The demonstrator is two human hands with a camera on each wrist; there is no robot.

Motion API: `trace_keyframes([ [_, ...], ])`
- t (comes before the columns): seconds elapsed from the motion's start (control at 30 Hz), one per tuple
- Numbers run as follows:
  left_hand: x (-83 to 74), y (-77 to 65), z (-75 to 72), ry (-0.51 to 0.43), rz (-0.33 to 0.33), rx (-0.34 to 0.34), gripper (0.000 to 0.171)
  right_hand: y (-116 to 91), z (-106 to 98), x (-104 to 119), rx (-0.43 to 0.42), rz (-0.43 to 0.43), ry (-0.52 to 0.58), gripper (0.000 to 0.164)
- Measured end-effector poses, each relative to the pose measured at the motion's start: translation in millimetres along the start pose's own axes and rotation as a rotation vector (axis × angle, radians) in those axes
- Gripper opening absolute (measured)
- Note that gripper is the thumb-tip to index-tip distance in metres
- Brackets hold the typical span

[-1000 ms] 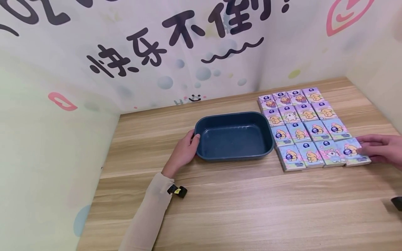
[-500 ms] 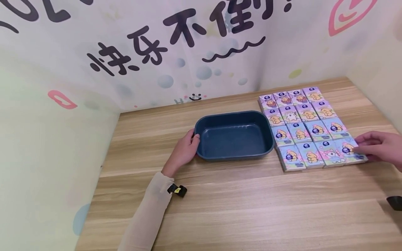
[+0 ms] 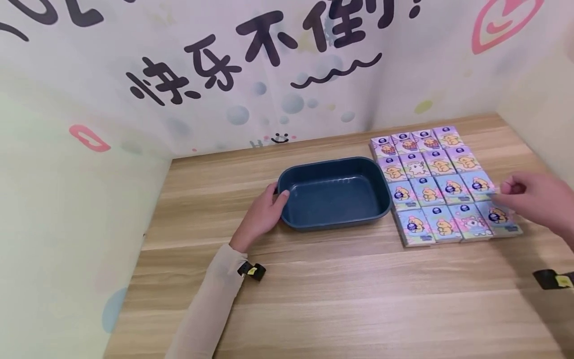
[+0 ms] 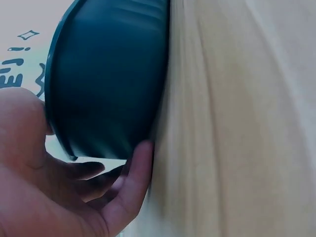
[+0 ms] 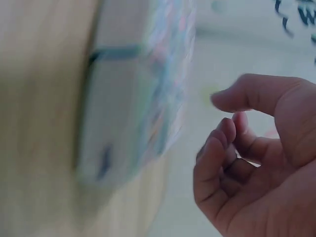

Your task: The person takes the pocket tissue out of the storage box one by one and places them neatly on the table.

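Observation:
A dark blue plastic basin (image 3: 334, 199), rectangular with rounded corners, sits on the wooden table with nothing in it. My left hand (image 3: 264, 209) holds its left end, thumb over the rim and fingers against the outer wall in the left wrist view. To the basin's right, small tissue packs (image 3: 453, 187) with cartoon prints lie flat in a tight grid of rows, purple at the back and blue in front. My right hand (image 3: 538, 199) is raised just over the grid's front right corner. In the right wrist view its fingers (image 5: 210, 163) are loosely curled, thumb apart, holding nothing.
The wooden table (image 3: 314, 299) meets a printed wall covering (image 3: 215, 114) with black lettering at the back. A pale side wall (image 3: 542, 89) borders the right. Black bands (image 3: 252, 270) with cameras are on the wrists.
The right hand pushed the front right pack leftward against its neighbour, then let go and lifted up and left. The left hand and basin stayed put.

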State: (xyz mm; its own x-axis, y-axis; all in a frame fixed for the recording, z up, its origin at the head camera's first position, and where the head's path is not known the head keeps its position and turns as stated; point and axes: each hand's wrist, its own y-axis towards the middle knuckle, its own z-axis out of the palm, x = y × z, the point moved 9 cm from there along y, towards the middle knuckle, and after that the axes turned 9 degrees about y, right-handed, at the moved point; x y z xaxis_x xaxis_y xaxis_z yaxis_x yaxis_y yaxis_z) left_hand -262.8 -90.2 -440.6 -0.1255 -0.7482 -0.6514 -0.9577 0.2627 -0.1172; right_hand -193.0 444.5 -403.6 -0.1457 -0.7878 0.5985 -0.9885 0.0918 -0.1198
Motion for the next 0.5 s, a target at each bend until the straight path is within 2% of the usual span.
trace_keyframes([
  [0.13, -10.1, -2.0, -17.0, 0.084, 0.030, -0.079, 0.070, 10.7, 8.2, 61.1, -0.057, -0.137, -0.036, 0.031],
  [0.2, -19.7, -4.0, -24.6, 0.150, 0.082, -0.123, 0.070, 14.8, 17.3, 94.4, -0.055, -0.243, -0.048, 0.035],
  [0.3, -41.1, -8.9, -31.2, 0.297, 0.205, -0.169, 0.071, 15.5, 35.3, 141.2, -0.017, -0.430, -0.081, 0.047],
  [0.4, -65.4, -15.9, -27.5, 0.482, 0.334, -0.149, 0.076, 8.6, 55.3, 178.4, 0.034, -0.618, -0.124, 0.062],
  [0.5, -84.5, -23.9, -15.4, 0.641, 0.437, -0.081, 0.083, -1.0, 75.0, 204.0, 0.067, -0.786, -0.188, 0.072],
])
